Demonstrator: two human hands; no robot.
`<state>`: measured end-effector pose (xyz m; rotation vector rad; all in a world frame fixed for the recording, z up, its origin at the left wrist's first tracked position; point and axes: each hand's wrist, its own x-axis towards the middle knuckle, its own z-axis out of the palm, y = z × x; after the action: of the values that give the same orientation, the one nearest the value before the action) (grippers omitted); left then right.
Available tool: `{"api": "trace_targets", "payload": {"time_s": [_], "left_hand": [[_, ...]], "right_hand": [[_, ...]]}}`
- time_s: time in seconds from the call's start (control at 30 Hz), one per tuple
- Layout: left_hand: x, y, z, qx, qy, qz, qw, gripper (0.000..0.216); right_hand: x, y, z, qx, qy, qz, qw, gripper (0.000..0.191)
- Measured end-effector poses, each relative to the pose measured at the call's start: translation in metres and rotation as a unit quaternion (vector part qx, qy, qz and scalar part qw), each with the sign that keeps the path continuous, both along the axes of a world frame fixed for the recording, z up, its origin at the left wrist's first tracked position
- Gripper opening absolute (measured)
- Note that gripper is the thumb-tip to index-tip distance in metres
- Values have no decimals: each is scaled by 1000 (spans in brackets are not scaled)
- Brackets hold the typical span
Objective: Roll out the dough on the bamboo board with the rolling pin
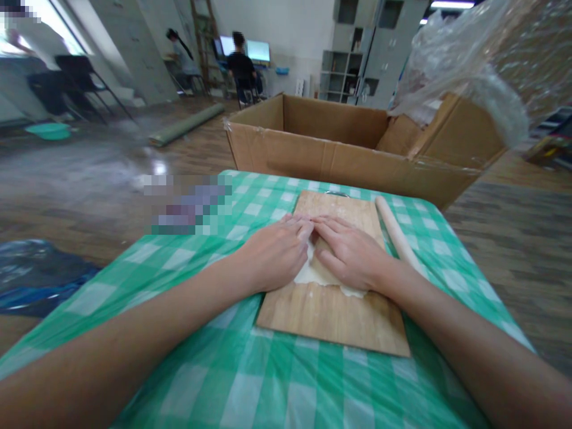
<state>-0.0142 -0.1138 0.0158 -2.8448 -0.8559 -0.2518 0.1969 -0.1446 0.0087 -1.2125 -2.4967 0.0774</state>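
Bare forearms (134,339) cross a green-checked tablecloth (268,381) to a wooden board (330,316). Pale dough (310,273) lies flat mid-board, its near edge crosswise, its long axis hidden. The left hand (279,253) curls over it, grip unclear; the right hand (346,250) rests on it, nearly flat, gripping nothing. Right of the board, a rolling pin (397,235) points away; beyond the board are a cardboard box (326,158), wooden floor (513,238) and screens (258,51) too small to read.

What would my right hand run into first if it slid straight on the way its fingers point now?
Most likely your left hand: the fingers of your right hand point forward and leftward at it, above the white dough-like sheet. They look touching or nearly so; depth is hard to judge.
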Motion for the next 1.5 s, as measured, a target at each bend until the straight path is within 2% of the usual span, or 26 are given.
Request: {"api": "trace_targets", "payload": {"time_s": [0.27, 0.5, 0.63, 0.8, 0.93, 1.1, 1.3, 1.5], "left_hand": [[8, -18, 4, 40, 91, 35, 994, 45], [12, -25, 5, 88, 90, 45, 991, 40], [14, -26, 3, 99, 90, 52, 990, 38], [16, -29, 1, 95, 79, 58, 991, 38], [15, -24, 1, 67, 29, 47, 996, 31], [11, -10, -7, 6, -28, -25, 999, 49], [14, -4, -13, -70, -28, 12, 997, 59], [19, -9, -7, -44, -17, 40, 998, 58]], "right_hand": [[-1, -12, 1, 3, -39, -17, 999, 54], [-10, -15, 6, 15, -51, -10, 999, 48], [-15, -20, 4, 44, -93, -41, 994, 52], [-26, -27, 12, 61, -165, -116, 978, 51], [-31, -31, 15, 38, -205, -179, 962, 54], [-20, -30, 9, 24, -173, -147, 974, 60], [-3, -22, 7, -8, -112, -141, 984, 65], [-8, -25, 9, 5, -138, -143, 980, 62]]}}
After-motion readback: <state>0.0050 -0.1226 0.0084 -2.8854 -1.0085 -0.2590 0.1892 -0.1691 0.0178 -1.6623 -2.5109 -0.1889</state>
